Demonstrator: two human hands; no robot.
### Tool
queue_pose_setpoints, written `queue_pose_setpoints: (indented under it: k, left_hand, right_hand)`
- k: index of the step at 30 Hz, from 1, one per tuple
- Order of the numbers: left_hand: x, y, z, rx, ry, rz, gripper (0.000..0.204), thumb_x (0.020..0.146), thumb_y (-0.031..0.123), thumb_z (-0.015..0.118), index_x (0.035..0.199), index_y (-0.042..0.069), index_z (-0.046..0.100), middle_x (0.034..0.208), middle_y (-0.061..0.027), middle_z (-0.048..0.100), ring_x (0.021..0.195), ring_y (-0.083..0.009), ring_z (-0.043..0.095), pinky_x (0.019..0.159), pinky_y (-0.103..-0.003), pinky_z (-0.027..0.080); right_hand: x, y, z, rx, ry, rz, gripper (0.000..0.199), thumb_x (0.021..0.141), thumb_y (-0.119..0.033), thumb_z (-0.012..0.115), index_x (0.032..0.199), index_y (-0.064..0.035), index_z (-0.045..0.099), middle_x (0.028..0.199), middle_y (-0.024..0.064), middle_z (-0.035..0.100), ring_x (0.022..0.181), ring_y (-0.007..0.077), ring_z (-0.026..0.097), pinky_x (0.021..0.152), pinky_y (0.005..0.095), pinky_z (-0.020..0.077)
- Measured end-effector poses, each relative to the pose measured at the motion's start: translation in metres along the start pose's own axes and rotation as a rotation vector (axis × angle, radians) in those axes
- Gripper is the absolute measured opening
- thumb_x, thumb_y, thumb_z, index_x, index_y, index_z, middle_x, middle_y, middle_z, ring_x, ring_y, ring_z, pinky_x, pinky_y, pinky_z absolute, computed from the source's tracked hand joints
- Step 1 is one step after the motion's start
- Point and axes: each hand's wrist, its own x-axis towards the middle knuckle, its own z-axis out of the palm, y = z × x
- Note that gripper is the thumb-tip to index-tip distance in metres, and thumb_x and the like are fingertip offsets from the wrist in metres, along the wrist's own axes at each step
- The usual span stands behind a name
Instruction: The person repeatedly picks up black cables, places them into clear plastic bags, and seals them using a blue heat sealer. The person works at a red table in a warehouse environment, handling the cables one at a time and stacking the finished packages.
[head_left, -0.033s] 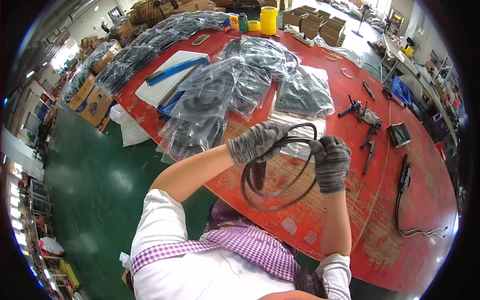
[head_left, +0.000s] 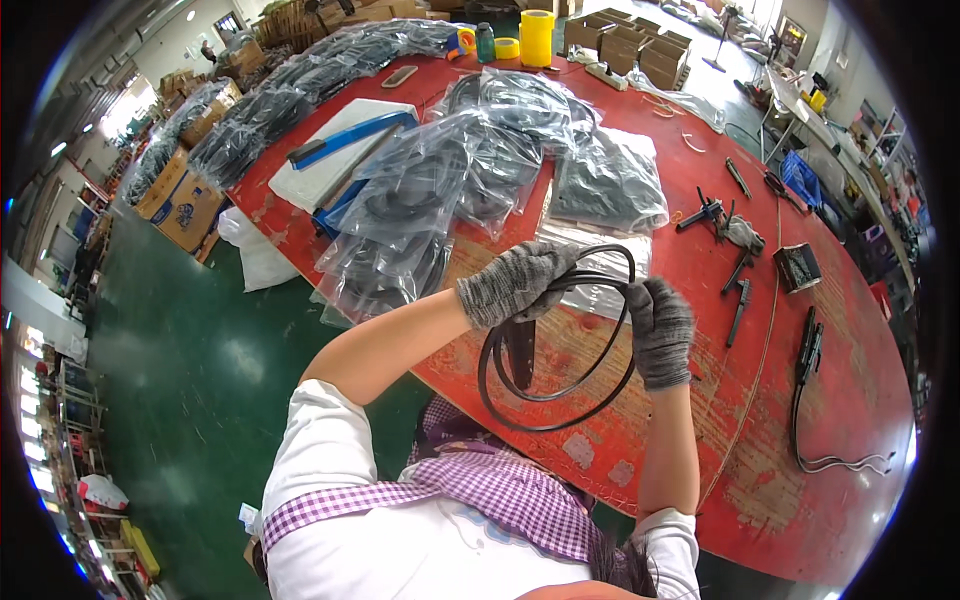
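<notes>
A red tabletop (head_left: 800,420) carries bagged cables (head_left: 430,200) within reach. Above its near edge, the left hand (head_left: 515,283) and right hand (head_left: 660,330), both gloved, grip a black cable coil (head_left: 556,340), keeping its loops gathered.

Held above the table's (head_left: 700,440) near edge: a cable coil (head_left: 556,350), between both hands. Behind the coil, bagged cables (head_left: 470,170). Right of it, tools (head_left: 735,250).
</notes>
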Motion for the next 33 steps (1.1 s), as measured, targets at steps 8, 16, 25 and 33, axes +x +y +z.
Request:
queue_pose_setpoints:
  k: [8, 16, 25, 33]
  left_hand:
    - [0.005, 0.045, 0.042, 0.16, 0.156, 0.041, 0.023, 0.082, 0.016, 0.05, 0.098, 0.0, 0.053, 0.078, -0.0153, 0.057, 0.063, -0.0249, 0.055, 0.048, -0.034, 0.043]
    - [-0.01, 0.082, 0.087, -0.505, -0.134, 0.008, 0.039, 0.08, 0.044, 0.056, 0.076, 0.005, 0.055, 0.053, -0.0121, 0.052, 0.048, -0.0287, 0.055, 0.044, -0.036, 0.043]
    - [-0.111, 0.119, 0.152, -0.354, -0.795, -0.051, 0.039, 0.079, 0.046, 0.051, 0.081, 0.007, 0.057, 0.063, -0.013, 0.06, 0.06, -0.029, 0.061, 0.055, -0.041, 0.047]
    - [-0.114, 0.122, 0.152, -0.241, -0.884, -0.128, 0.037, 0.08, 0.043, 0.05, 0.086, 0.007, 0.058, 0.084, -0.013, 0.061, 0.082, -0.0283, 0.059, 0.071, -0.041, 0.046]
  right_hand:
    - [-0.047, 0.046, -0.01, -0.115, 0.45, 0.041, 0.031, 0.077, -0.034, 0.067, 0.072, -0.0062, 0.054, 0.062, -0.0038, 0.048, 0.058, 0.0127, 0.046, 0.053, 0.0271, 0.037]
    - [-0.068, 0.058, 0.02, 1.735, 0.317, 0.891, 0.059, 0.072, -0.063, 0.053, 0.087, -0.006, 0.056, 0.081, 0.0098, 0.061, 0.076, 0.0254, 0.059, 0.082, 0.0429, 0.0479]
    - [-0.178, 0.16, 0.038, 0.053, -0.286, 0.758, 0.033, 0.082, -0.039, 0.055, 0.097, -0.0097, 0.057, 0.08, 0.0075, 0.062, 0.066, 0.0224, 0.059, 0.062, 0.0339, 0.0485]
    - [-0.188, 0.141, 0.031, 0.43, -0.048, 0.888, 0.06, 0.08, -0.049, 0.052, 0.118, -0.0027, 0.046, 0.097, 0.0165, 0.059, 0.086, 0.0257, 0.058, 0.074, 0.0337, 0.0466]
